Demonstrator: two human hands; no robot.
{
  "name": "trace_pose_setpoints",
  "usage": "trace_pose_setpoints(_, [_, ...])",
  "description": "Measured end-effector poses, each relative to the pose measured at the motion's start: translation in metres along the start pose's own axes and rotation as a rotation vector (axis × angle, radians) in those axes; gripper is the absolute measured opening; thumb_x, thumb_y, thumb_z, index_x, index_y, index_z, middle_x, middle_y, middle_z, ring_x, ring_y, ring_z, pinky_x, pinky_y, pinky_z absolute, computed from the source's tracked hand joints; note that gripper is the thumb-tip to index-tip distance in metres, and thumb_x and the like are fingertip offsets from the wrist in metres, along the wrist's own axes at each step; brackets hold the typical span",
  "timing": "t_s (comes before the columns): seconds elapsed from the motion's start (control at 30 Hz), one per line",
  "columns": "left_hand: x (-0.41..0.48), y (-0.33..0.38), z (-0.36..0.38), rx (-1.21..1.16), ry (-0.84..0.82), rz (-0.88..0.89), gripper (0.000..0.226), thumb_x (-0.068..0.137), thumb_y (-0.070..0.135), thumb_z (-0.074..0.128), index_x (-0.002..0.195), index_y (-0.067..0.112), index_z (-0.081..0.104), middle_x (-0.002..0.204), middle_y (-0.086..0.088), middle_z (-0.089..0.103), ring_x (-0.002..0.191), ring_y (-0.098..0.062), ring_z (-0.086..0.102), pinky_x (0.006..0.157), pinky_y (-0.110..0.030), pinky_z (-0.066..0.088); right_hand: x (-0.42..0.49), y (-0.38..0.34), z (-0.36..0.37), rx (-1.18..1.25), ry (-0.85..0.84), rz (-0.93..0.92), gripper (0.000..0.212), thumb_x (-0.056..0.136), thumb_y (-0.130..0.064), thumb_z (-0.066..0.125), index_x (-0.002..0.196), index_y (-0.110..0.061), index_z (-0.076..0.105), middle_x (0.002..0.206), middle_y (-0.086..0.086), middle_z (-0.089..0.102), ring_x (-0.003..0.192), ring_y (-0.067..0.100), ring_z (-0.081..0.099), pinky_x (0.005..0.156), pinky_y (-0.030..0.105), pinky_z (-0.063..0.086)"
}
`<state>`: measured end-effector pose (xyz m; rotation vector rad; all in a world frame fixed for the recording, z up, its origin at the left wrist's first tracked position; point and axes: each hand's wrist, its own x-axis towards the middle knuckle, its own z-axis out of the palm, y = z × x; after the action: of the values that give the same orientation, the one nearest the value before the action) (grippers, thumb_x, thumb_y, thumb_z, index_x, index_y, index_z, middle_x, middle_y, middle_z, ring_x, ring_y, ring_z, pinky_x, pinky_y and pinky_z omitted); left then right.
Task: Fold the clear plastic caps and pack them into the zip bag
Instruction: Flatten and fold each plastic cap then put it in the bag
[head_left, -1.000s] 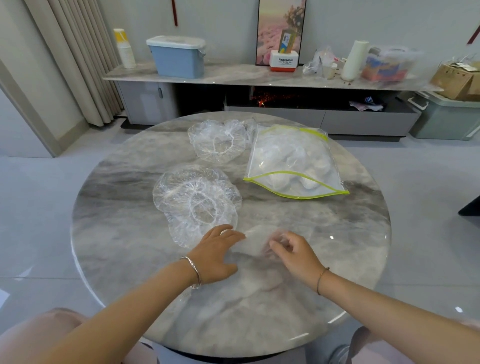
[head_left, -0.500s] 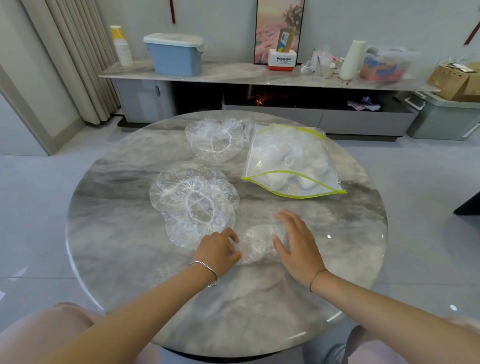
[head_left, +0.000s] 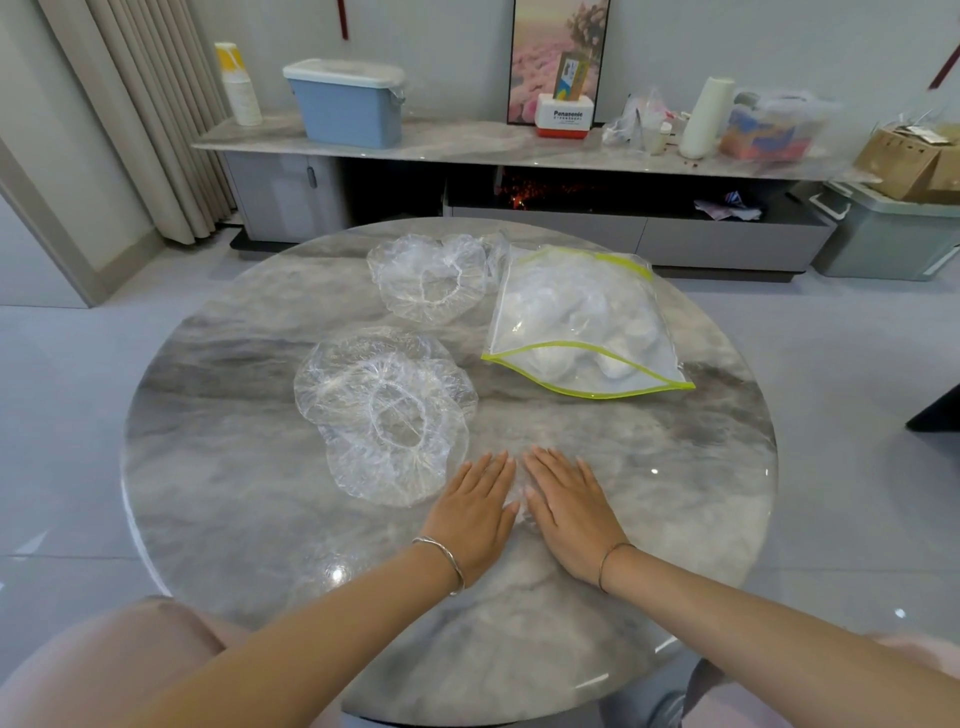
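While both palms lie flat side by side, a folded clear plastic cap (head_left: 519, 503) is pressed beneath them, and only a crinkled, glassy sliver shows in the gap between the thumbs. The left hand (head_left: 472, 514) has straight fingers held together. The right hand (head_left: 569, 512) has straight fingers slightly fanned, and neither hand curls around anything. At 10 o'clock from the hands, touching the left fingertips' side, lies a heap of loose caps (head_left: 387, 410). It looks like two overlapping, each a puckered transparent disc with a white elastic ring, though the exact count is hard to read. At 11 o'clock, well beyond, sits a single cap (head_left: 431, 278) of the same kind. Just beside it, at 1 o'clock from the hands, the zip bag (head_left: 582, 322) lies flat, clear with yellow-green edging. Its near mouth gapes, and the pale folded bundles inside are too merged to count. Each wrist wears one thin bracelet (head_left: 441, 558). All of this rests on a round grey marble table (head_left: 234, 467) with a glossy top, on a pale tiled floor. At 12 o'clock a long low console (head_left: 467, 148) carries one blue lidded bin (head_left: 348, 104), one stack of cups (head_left: 239, 85) and one white roll (head_left: 706, 117). Beige curtains (head_left: 156, 119) hang at 10 o'clock.
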<state>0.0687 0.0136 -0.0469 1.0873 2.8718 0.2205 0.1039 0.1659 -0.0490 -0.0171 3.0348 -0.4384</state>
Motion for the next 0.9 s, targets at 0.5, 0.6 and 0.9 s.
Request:
trace_pose_setpoints(0.5, [0.002, -0.004, 0.016, -0.032, -0.047, -0.037, 0.070, 0.102, 0.034, 0.000, 0.121, 0.009, 0.062, 0.129, -0.003, 0.059, 0.119, -0.013, 0.056, 0.100, -0.032, 0.034, 0.003, 0.003, 0.016, -0.001, -0.006, -0.054, 0.090, 0.076, -0.065, -0.021, 0.151, -0.020, 0.004, 0.158, -0.009, -0.003, 0.136, -0.005, -0.017, 0.112, 0.020, -0.016])
trace_pose_setpoints(0.6, [0.000, -0.004, 0.021, -0.062, -0.040, -0.024, 0.068, 0.102, 0.033, 0.002, 0.120, 0.010, 0.063, 0.126, -0.002, 0.061, 0.116, -0.013, 0.058, 0.098, -0.031, 0.036, 0.004, 0.005, 0.019, -0.010, -0.011, -0.050, 0.106, 0.064, -0.068, -0.038, 0.151, -0.020, 0.000, 0.157, -0.009, -0.009, 0.138, -0.002, -0.018, 0.113, 0.022, -0.016])
trace_pose_setpoints(0.9, [0.001, -0.006, 0.025, -0.079, 0.001, 0.026, 0.102, 0.067, 0.059, -0.039, 0.148, 0.010, -0.001, 0.152, 0.000, -0.011, 0.134, -0.016, -0.022, 0.105, -0.035, -0.025, 0.004, 0.006, 0.018, -0.045, -0.036, -0.059, 0.112, 0.058, -0.066, -0.044, 0.150, -0.017, -0.005, 0.157, -0.005, -0.013, 0.141, 0.004, -0.018, 0.114, 0.026, -0.015])
